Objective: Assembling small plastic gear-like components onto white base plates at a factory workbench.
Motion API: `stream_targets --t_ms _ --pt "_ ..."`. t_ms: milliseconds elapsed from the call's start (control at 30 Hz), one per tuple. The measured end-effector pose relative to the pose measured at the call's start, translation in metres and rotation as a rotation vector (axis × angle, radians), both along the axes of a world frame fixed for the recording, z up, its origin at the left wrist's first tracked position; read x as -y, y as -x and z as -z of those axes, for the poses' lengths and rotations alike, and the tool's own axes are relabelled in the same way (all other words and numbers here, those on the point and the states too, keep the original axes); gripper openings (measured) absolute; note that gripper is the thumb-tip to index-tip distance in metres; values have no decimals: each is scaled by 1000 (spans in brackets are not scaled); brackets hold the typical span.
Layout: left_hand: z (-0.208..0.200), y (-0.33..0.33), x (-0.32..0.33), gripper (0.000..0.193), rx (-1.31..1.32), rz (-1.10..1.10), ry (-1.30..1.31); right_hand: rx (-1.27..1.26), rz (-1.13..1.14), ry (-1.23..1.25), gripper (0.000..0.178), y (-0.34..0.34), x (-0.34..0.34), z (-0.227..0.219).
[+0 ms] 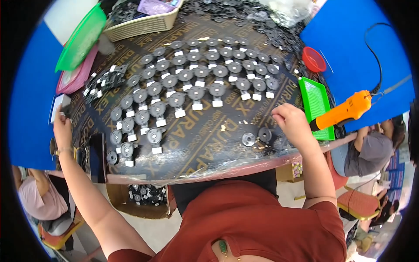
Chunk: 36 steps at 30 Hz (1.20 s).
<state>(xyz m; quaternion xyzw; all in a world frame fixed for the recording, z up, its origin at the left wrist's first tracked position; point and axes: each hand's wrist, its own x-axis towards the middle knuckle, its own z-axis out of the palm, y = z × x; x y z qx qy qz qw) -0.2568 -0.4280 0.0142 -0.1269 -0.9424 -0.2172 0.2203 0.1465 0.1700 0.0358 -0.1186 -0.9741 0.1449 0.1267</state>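
The left hand (pixel 63 130) is by a white box (pixel 57 104), its fingertips too blurry to tell if they grip, while the right hand (pixel 290 120), fingers curled together, maybe hiding something tiny, is beside rows of round black parts (pixel 176 99).

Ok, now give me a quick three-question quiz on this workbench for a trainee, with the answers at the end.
1. Multiple choice: which is nearer the orange power tool? A) the left hand; B) the right hand.
2. True or false: in this view, the cream basket stands to the left of the red bowl.
3. Fill in the blank: the round grey parts laid out in curved rows mostly show a tab coloured ____.

Key: 1. B. 2. True. 3. White.
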Motion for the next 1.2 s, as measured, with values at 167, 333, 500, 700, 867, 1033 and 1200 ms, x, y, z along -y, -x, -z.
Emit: stream_targets --t_ms 167,333,500,700,867,1033,1200 --pt "-67 -148 -202 54 250 538 -1118 71 156 -181 6 -31 -24 31" --pt "-63 -233 -325 60 719 973 -1239 39 184 -156 8 -40 -30 37" --pt "-50 -263 -413 53 1252 1069 -1300 -2 144 -137 9 -40 -31 41" --pt "12 -262 -438 50 1249 858 -1177 -99 74 -54 5 -43 -41 42" --pt "15 -260 -434 53 1233 869 -1104 -32 9 19 7 -48 -50 36" --pt "14 -260 -436 54 1225 877 -1107 -32 67 140 14 -45 -46 20" --pt "17 -260 -436 53 1251 882 -1102 -15 -50 38 11 -44 -50 30"
